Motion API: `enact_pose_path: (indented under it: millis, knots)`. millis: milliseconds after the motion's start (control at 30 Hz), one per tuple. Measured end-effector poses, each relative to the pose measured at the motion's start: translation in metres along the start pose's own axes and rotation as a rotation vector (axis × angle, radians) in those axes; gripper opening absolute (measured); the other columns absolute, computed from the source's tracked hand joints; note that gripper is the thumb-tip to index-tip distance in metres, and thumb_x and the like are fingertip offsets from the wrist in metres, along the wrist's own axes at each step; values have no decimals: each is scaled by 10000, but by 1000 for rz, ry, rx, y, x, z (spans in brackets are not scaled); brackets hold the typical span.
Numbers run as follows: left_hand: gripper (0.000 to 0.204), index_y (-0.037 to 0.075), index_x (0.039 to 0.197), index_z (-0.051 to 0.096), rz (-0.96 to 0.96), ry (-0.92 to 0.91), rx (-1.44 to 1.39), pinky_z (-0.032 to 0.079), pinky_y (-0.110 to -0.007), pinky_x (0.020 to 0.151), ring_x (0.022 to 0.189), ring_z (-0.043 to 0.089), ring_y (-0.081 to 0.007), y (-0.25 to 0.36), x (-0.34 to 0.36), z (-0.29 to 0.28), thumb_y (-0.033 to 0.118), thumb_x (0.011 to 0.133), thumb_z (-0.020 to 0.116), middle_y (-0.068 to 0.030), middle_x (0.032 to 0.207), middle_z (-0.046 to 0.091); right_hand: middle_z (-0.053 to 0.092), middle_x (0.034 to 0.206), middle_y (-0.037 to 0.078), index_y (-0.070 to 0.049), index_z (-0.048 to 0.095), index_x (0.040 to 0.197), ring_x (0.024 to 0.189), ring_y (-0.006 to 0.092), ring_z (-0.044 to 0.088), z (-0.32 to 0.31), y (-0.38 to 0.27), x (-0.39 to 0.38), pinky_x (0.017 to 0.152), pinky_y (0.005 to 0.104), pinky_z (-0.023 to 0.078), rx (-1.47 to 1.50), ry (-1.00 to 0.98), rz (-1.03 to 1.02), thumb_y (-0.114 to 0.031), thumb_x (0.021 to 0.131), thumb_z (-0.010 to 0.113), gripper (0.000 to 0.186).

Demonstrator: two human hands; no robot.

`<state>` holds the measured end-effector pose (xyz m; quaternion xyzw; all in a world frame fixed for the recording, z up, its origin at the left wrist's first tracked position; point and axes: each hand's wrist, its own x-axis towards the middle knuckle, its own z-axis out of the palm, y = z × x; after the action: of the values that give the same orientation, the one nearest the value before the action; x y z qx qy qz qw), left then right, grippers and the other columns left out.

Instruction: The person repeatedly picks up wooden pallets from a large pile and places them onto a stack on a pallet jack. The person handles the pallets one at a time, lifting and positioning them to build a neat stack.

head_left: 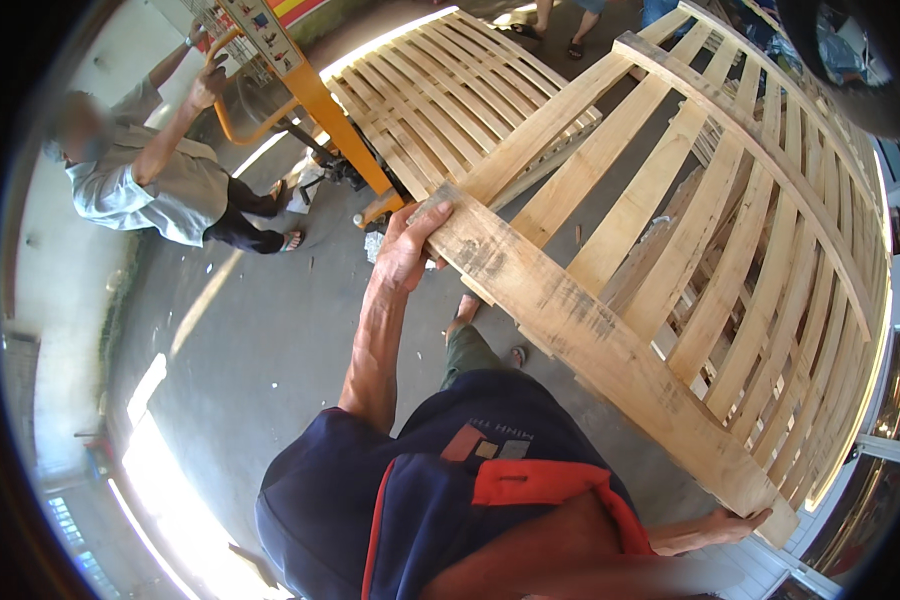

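A large slatted wooden pallet (610,335) lies tilted in front of me, its near end board stretching from my left hand to my right. My left hand (410,245) is closed round the board's left corner, thumb on top and fingers underneath. At the far end of the same board, low on the right, my right hand (725,527) grips the corner, its fingers partly hidden by the wood. Beyond the left corner, a second slatted pallet (450,85) rests close by. More loose planks (660,235) show through the slats.
At the left, a co-worker (150,170) holds the handle of an orange pallet stacker (315,100) with both hands. Another person's sandalled feet (575,48) stand at the back. Grey concrete floor (260,300) with small scraps lies left of me; shelving (890,450) runs along the right.
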<state>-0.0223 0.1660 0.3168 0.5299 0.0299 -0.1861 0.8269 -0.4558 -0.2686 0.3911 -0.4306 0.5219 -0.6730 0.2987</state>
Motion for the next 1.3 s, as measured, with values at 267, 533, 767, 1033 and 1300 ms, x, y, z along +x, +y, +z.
enact_pose_path:
  millis: [267, 533, 767, 1033, 1300]
  knots:
    - [516, -140, 1061, 575, 23, 76, -11, 398, -256, 394, 545, 565, -132, 0, 5, 2, 299, 844, 737, -92, 731, 620, 592, 1187, 263, 103, 613, 1161, 1020, 363, 634, 13, 3, 7, 796, 507, 602, 177, 100, 63, -254, 852, 676, 477]
    - [522, -148, 1062, 585, 1, 86, -26, 393, -260, 392, 547, 566, -139, 4, 7, 4, 286, 827, 757, -106, 753, 639, 586, 1234, 244, 45, 659, 1145, 1058, 331, 620, 7, 14, 17, 821, 463, 561, 66, 101, 7, -238, 829, 667, 424]
    - [532, -155, 1081, 576, 3, 106, -16, 394, -257, 396, 585, 588, -144, 6, 13, 4, 276, 826, 757, -113, 775, 647, 578, 1278, 193, -39, 699, 1147, 1106, 313, 598, 6, 21, 21, 860, 446, 526, 65, 69, 39, -284, 851, 610, 394]
    - [520, -134, 1114, 568, -28, 47, -28, 395, -251, 398, 593, 587, -137, 0, 23, -4, 269, 837, 743, -107, 773, 637, 602, 1221, 198, -25, 679, 1161, 1041, 316, 629, 14, 18, 23, 825, 438, 564, 164, 93, 130, -251, 812, 699, 416]
    - [672, -139, 1260, 449, -12, 200, 8, 417, -269, 416, 680, 629, -170, -7, 31, -4, 290, 836, 743, -134, 926, 651, 518, 1341, 213, -47, 544, 1345, 1150, 370, 576, 25, 4, 2, 888, 531, 554, 182, -3, 231, -327, 951, 524, 484]
